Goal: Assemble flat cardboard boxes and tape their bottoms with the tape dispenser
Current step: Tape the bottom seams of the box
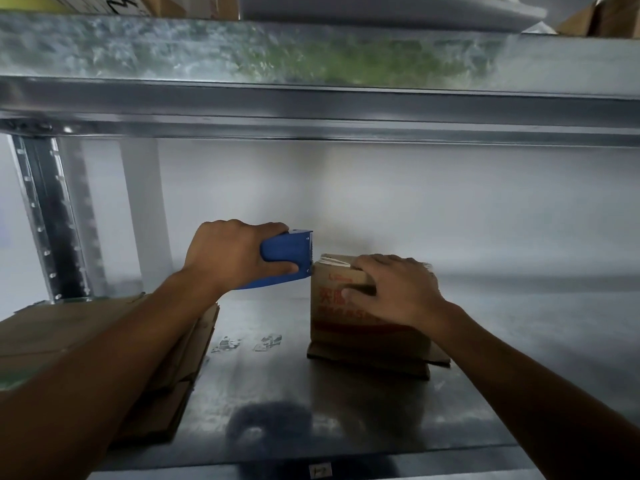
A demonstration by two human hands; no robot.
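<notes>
The small cardboard box stands on the metal shelf, its inside hidden. The right hand presses flat on its top. The left hand grips the blue tape dispenser against the box's upper left corner. Its red print is blurred. Flat cardboard lies left, by a white wall.

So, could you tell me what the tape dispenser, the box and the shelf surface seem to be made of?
The tape dispenser: probably moulded plastic, smooth matt blue. The box: brown cardboard, red print, creased flaps. The shelf surface: apparently galvanised steel, grey mottled sheen.
</notes>
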